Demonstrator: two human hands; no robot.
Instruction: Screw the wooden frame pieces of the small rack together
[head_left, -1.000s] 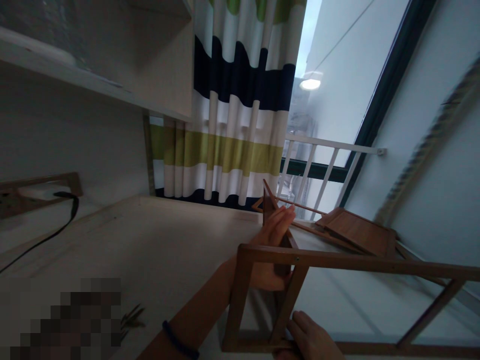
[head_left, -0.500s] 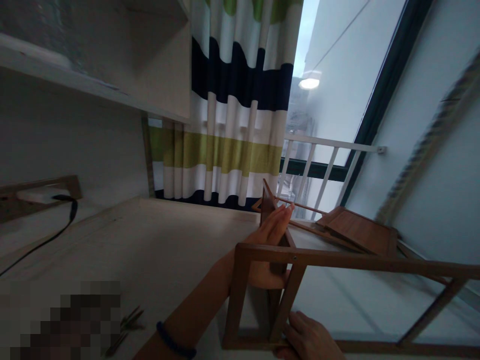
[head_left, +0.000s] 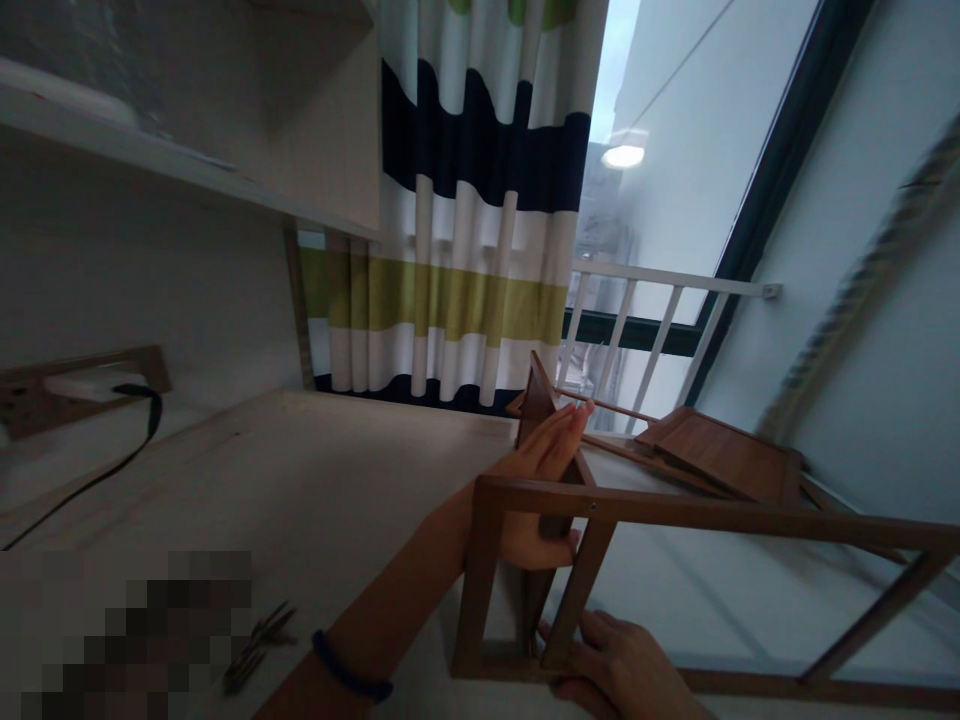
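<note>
A brown wooden frame [head_left: 712, 508] with slanted crosspieces lies on its side over the pale surface. My left hand [head_left: 544, 455] reaches through the frame's near end, its fingers straight and together along a brown wooden board [head_left: 535, 395]. The thumb shows lower down, on the other side of the board, so the hand is around it. My right hand [head_left: 626, 665] is closed on the frame's lower rail, by the foot of a slanted crosspiece. Some of its fingers are hidden behind the wood. A dark blue band [head_left: 351, 668] circles my left wrist.
More brown wooden panels [head_left: 724, 450] lie at the right by the wall. A striped curtain [head_left: 457, 300] and white railing [head_left: 667, 278] stand behind. Small dark sticks [head_left: 259, 645] lie at lower left, beside a blurred-out patch. A power strip [head_left: 90, 385] with a black cable is on the left wall.
The frame's near end is slightly higher and further right in the picture. A fingertip of my right hand now shows inside the frame's end. My left hand stays at the board.
</note>
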